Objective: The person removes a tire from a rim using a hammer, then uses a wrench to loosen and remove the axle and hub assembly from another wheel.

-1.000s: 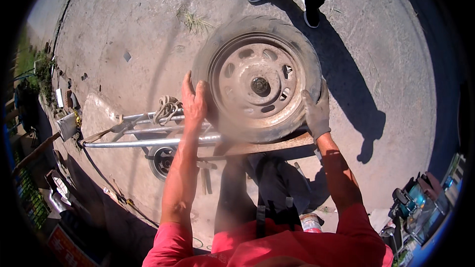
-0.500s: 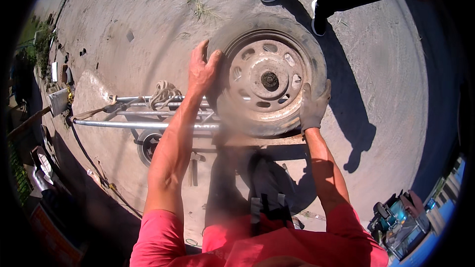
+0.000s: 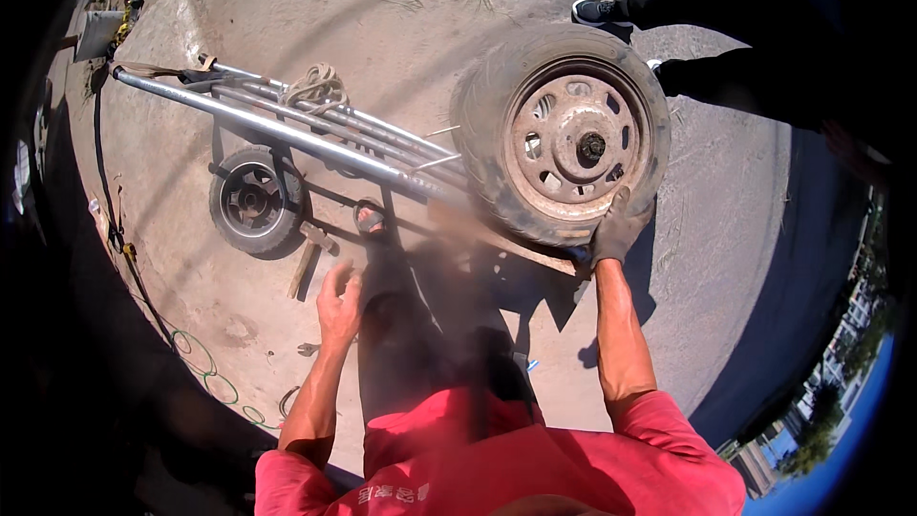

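A large wheel with a worn tyre and a rusty steel rim rests, tilted, at the right end of a metal frame made of silver tubes. My right hand, in a grey glove, holds the tyre's lower near edge, fingers over the sidewall. My bare left hand hangs free of the wheel, with loosely bent fingers and nothing visible in it. Just beyond it, a hammer with a wooden handle lies on the ground. A coil of rope sits on the tubes.
A smaller black wheel stands beside the frame. Another person's dark trouser legs and shoe are beyond the big wheel. Green hose loops lie at lower left, and a wrench-like tool lies near my left forearm.
My left hand has left the tyre and drawn back toward me, near the hammer. My right hand stays on the tyre. The view has shifted, so the frame now slants and the small wheel shows fully.
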Motion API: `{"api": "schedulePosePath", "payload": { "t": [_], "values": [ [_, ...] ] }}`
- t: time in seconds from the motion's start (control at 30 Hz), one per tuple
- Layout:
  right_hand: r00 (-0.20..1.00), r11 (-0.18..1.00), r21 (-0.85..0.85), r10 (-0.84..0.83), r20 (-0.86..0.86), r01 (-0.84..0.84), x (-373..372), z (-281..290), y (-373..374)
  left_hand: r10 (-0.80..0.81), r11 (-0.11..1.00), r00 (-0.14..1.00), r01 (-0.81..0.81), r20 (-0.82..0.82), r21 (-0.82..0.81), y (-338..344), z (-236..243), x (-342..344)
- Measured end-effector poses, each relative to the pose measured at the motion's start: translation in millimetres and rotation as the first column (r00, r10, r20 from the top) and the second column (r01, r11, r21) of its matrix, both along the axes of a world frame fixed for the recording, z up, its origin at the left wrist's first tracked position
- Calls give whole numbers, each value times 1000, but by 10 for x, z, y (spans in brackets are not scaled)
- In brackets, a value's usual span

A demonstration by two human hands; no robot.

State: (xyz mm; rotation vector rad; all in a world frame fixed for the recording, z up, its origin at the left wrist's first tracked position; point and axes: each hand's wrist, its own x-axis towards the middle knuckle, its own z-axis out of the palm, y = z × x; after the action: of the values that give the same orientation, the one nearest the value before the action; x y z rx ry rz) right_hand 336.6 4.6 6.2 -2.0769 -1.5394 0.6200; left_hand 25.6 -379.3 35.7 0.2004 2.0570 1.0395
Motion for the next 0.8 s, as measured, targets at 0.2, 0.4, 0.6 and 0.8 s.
{"api": "schedulePosePath", "payload": {
  "t": [0.2, 0.4, 0.6, 0.8],
  "values": [
    [1000, 999, -25, 21, 11, -21, -128, 53, 50, 44, 999, 975, -45, 218, 0, -227, -377, 589],
    [985, 988, -5, 152, -84, -153, 135, -55, 148, 27, 991, 852, -92, 523, 100, -202, -1021, 1036],
    [974, 974, 4, 225, -25, -225, 380, -238, 323, 46, 996, 726, -89, 686, 27, -699, -1931, 1189],
    [885, 947, -254, 63, -460, -199, 445, -257, 303, 93, 984, 666, -176, 740, 35, -923, -2123, 977]
  ]
}}
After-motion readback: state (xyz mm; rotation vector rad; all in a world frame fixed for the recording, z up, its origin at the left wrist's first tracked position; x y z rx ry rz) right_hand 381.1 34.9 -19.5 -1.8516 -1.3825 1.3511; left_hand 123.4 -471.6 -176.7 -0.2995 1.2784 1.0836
